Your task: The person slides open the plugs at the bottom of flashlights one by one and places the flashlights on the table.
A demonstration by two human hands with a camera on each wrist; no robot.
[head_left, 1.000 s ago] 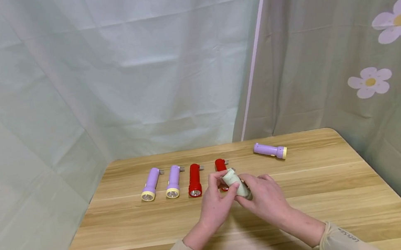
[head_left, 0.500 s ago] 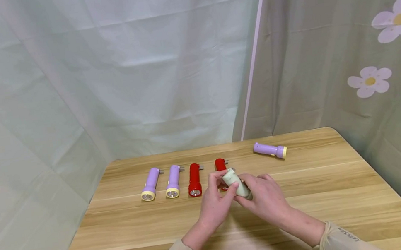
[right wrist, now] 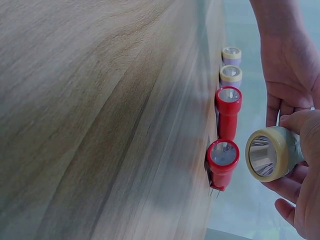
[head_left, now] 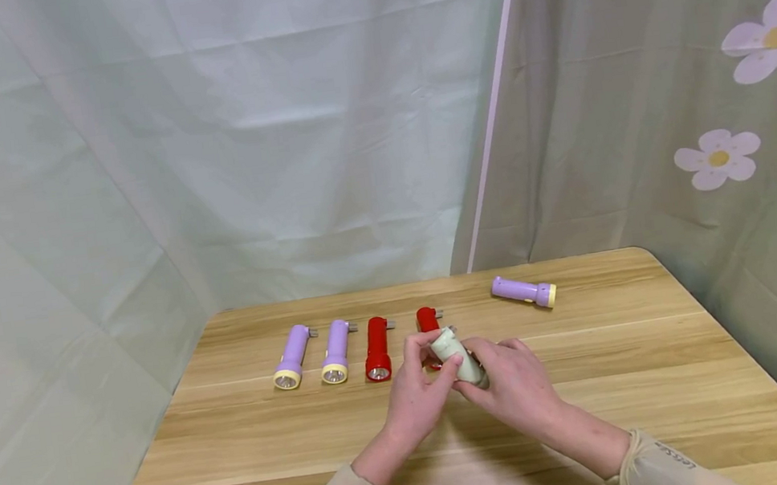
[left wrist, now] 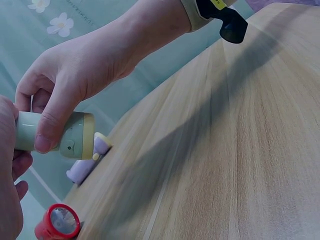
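A pale green flashlight (head_left: 457,355) with a cream head ring is held tilted above the table by both hands. My left hand (head_left: 416,391) pinches its tail end between thumb and fingers. My right hand (head_left: 519,388) grips it close to the head, thumb along the body in the left wrist view. Metal prongs (head_left: 453,329) show beside its tail. Its lens (right wrist: 262,156) faces the camera in the right wrist view. Behind the hands lies a red flashlight (head_left: 427,319), partly covered in the head view.
Left of it, another red flashlight (head_left: 376,349) and two purple flashlights (head_left: 337,346) lie in a row, plugs out. A separate purple flashlight (head_left: 520,289) lies at the back right of the wooden table (head_left: 276,450). Curtains (head_left: 320,162) hang around the table.
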